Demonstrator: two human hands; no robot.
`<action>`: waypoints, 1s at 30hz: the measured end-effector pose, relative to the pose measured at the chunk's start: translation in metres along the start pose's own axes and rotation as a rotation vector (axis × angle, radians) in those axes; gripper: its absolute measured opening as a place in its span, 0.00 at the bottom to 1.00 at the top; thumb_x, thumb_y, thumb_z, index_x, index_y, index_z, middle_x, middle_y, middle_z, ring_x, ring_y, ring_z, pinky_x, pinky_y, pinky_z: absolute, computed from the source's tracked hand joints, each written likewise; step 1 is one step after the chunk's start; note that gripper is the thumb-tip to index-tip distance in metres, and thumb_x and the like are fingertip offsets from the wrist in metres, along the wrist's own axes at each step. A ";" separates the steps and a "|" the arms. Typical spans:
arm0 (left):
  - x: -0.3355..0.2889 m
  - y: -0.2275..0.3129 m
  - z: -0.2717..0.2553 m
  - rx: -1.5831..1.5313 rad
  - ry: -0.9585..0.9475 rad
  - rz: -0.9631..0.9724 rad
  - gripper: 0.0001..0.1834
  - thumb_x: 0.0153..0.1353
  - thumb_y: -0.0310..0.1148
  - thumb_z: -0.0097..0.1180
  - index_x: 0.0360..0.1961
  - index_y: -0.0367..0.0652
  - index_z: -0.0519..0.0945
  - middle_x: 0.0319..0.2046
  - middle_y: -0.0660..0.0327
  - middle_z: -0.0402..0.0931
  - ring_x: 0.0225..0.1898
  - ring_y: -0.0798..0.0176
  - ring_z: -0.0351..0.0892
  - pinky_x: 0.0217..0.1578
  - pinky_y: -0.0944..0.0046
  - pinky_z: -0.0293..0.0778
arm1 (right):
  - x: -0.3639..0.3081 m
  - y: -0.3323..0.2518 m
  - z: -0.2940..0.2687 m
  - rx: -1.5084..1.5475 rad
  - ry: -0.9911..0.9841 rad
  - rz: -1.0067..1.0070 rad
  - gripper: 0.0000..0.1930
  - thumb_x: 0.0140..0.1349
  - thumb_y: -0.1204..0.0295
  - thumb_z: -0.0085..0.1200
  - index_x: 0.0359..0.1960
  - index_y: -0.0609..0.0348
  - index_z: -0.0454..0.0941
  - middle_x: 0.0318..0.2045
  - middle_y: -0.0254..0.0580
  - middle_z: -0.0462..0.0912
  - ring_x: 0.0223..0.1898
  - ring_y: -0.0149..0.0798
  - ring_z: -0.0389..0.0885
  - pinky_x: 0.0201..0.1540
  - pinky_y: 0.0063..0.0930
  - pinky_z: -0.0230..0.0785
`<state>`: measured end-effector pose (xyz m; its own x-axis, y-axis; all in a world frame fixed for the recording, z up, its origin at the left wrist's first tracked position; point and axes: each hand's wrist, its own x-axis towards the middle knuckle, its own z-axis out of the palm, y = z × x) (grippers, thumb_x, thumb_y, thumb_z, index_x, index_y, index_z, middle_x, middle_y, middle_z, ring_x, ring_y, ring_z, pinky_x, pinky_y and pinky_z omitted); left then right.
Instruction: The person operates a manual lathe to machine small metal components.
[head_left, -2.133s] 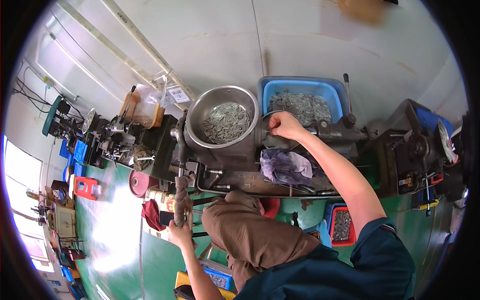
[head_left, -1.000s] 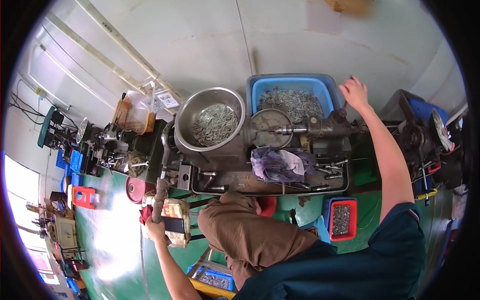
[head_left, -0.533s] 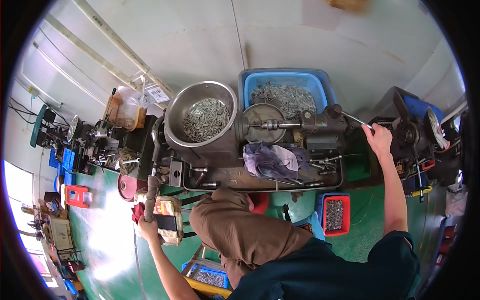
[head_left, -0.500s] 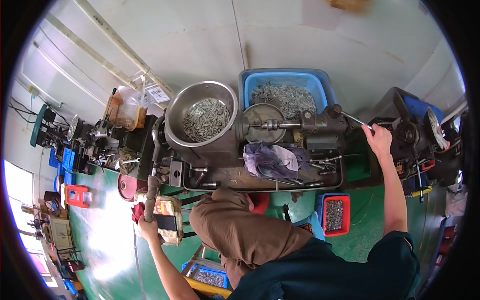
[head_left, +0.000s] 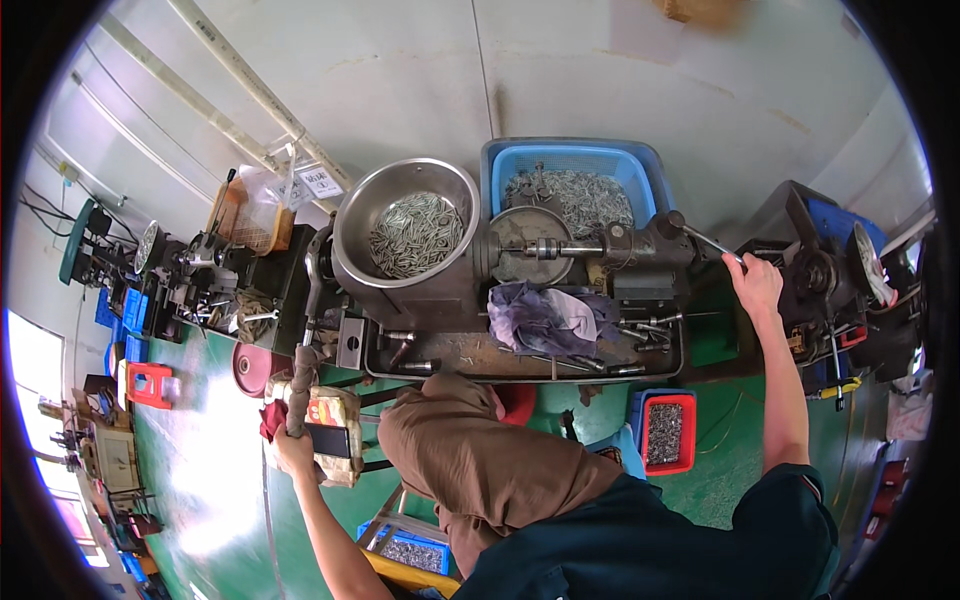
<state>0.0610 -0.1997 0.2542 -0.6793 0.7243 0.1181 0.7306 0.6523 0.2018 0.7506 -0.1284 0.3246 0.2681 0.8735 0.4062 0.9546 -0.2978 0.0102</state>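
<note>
Two hands hold two levers. Right of centre, the right hand (head_left: 757, 285) has its fingers curled closed around one steel lever (head_left: 708, 241). Lower left of centre, the left hand (head_left: 293, 453) wraps its fingers around one cloth-bound lever (head_left: 300, 385). Upper centre: one bowl (head_left: 352, 232), one blue basket (head_left: 520, 160), one rag (head_left: 550, 320).

Right grip (head_left: 758, 286) moved from beside chuck (head_left: 546, 248) to lever (head_left: 708, 240); lever lowered from upright. Left grip (head_left: 293, 453), wrapped handle (head_left: 301, 382) swung leftward.

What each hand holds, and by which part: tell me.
The left hand holds the long lever by its wrapped end; the right hand holds the angled metal lever by its outer end.
</note>
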 end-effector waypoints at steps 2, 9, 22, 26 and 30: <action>0.000 -0.002 0.002 -0.031 0.010 0.024 0.18 0.40 0.34 0.55 0.36 0.39 0.76 0.28 0.47 0.74 0.33 0.45 0.73 0.35 0.53 0.68 | 0.000 0.001 0.001 -0.005 -0.002 -0.002 0.25 0.51 0.49 0.46 0.13 0.62 0.68 0.13 0.50 0.72 0.20 0.53 0.72 0.23 0.42 0.63; -0.002 0.004 0.000 -0.080 0.032 0.055 0.14 0.40 0.32 0.54 0.31 0.37 0.76 0.25 0.46 0.74 0.31 0.44 0.73 0.32 0.52 0.67 | -0.001 -0.003 -0.002 -0.025 0.006 0.011 0.25 0.52 0.49 0.45 0.13 0.62 0.69 0.14 0.51 0.72 0.20 0.54 0.72 0.24 0.43 0.63; -0.005 0.000 -0.001 -0.087 0.066 0.076 0.11 0.40 0.34 0.55 0.25 0.40 0.75 0.20 0.47 0.73 0.27 0.44 0.73 0.28 0.52 0.67 | 0.004 -0.002 -0.001 0.054 0.021 -0.016 0.21 0.51 0.55 0.49 0.15 0.62 0.68 0.16 0.47 0.71 0.25 0.49 0.72 0.30 0.38 0.64; 0.000 -0.002 0.006 -0.101 0.031 0.040 0.11 0.39 0.33 0.54 0.25 0.39 0.75 0.20 0.47 0.73 0.27 0.44 0.73 0.28 0.52 0.67 | 0.037 -0.013 0.018 -0.094 0.442 -0.118 0.14 0.47 0.61 0.53 0.32 0.55 0.71 0.36 0.39 0.70 0.44 0.42 0.65 0.42 0.40 0.57; -0.003 0.000 0.002 -0.080 0.087 0.074 0.11 0.39 0.33 0.55 0.25 0.39 0.75 0.20 0.48 0.73 0.27 0.44 0.73 0.28 0.52 0.67 | 0.072 -0.108 0.027 0.229 0.310 -0.158 0.12 0.41 0.65 0.56 0.30 0.52 0.73 0.34 0.40 0.73 0.42 0.43 0.68 0.43 0.41 0.58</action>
<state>0.0631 -0.2013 0.2515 -0.6293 0.7458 0.2185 0.7738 0.5751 0.2656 0.6705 -0.0235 0.3281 0.0975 0.7341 0.6720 0.9945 -0.0454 -0.0948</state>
